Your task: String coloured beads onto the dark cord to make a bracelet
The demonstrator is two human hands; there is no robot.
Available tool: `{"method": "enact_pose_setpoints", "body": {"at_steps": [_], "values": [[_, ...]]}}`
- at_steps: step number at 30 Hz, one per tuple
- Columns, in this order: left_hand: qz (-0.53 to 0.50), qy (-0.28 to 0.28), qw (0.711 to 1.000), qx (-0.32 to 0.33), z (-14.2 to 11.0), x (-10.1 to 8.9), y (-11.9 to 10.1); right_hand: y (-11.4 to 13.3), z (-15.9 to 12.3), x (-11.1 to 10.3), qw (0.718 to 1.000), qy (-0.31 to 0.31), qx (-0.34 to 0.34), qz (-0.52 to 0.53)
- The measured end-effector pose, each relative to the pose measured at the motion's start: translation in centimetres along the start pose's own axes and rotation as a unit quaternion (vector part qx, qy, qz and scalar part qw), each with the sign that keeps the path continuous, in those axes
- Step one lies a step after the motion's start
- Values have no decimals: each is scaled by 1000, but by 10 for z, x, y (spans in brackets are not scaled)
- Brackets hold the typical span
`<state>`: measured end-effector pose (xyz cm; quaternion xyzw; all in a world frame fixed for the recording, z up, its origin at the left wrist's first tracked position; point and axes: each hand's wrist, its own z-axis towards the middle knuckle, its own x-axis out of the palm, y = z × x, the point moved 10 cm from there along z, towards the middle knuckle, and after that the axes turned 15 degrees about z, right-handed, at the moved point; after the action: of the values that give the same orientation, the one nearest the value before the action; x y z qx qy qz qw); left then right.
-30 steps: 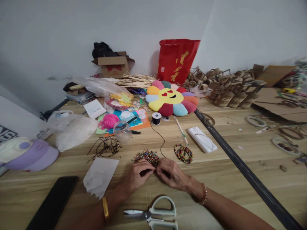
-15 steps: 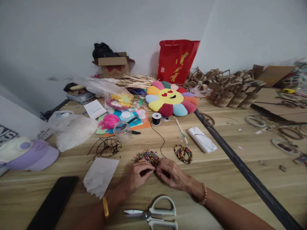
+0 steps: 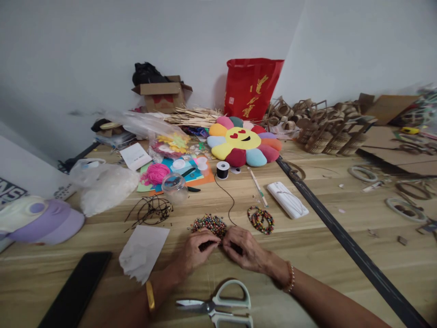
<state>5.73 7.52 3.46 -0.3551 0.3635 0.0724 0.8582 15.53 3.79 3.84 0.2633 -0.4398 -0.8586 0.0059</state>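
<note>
My left hand (image 3: 199, 253) is closed in a pinch at the near edge of a pile of small multicoloured beads (image 3: 209, 223). Whatever sits between its fingertips is too small to make out. Close beside it, my right hand (image 3: 245, 248) pinches too, its fingertips almost meeting the left ones. A black cord (image 3: 233, 200) runs from a spool (image 3: 223, 170) down to the right hand, where its end is hidden by the fingers. To the right lie strung bead loops (image 3: 261, 219). Scissors (image 3: 218, 303) with white handles rest open in front of my wrists.
Left of my hands are torn white paper (image 3: 143, 250), a black phone (image 3: 77, 291), and black cord pieces (image 3: 150, 209). A clear jar (image 3: 174, 186) and pink yarn (image 3: 155, 174) stand beyond. A white power bank-like block (image 3: 287, 199) lies right; a flower cushion (image 3: 244, 141) sits behind.
Both hands stay pinched together at the same spot, with hardly any visible movement. The view has shifted very slightly.
</note>
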Motion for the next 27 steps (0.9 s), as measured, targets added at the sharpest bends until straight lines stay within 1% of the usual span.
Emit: {"method": "enact_pose_setpoints", "body": {"at_steps": [6, 11, 21, 27], "values": [[-4, -7, 1000, 19, 2, -2, -4, -1, 0, 2, 1000, 5, 2, 0], [-5, -4, 1000, 11, 2, -1, -2, 1, 1, 1, 1000, 5, -4, 2], [-9, -13, 1000, 25, 2, -1, -5, 1, 1, 2, 1000, 10, -3, -2], [-12, -5, 999, 30, 3, -1, -8, -1, -1, 3, 1000, 14, -4, -8]]}}
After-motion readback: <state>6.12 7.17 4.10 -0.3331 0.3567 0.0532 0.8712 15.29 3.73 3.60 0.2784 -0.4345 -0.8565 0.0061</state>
